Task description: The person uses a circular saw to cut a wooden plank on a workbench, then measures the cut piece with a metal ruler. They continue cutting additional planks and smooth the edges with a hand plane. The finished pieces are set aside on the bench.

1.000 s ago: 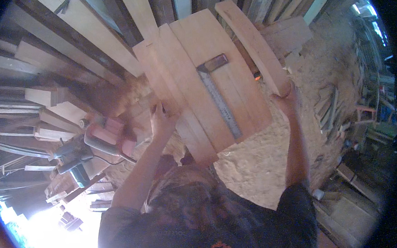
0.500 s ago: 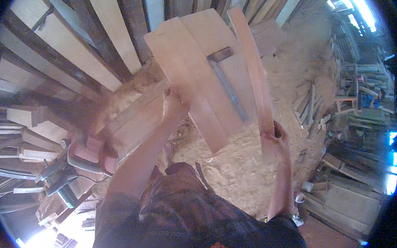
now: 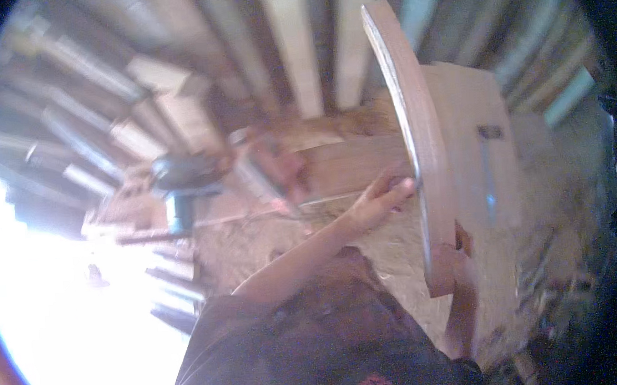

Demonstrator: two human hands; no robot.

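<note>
Our left hand (image 3: 384, 194) grips the edge of a curved wooden plank (image 3: 420, 149) held upright before us. Our right hand (image 3: 459, 243) clasps its lower end, a flat board panel (image 3: 484, 201) just behind.

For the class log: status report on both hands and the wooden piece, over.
Left hand gripping the curved wooden panel at its edge. Right hand holding its lower end. Panel edge-on, upright. Stacked planks behind; picture blurred.
</note>
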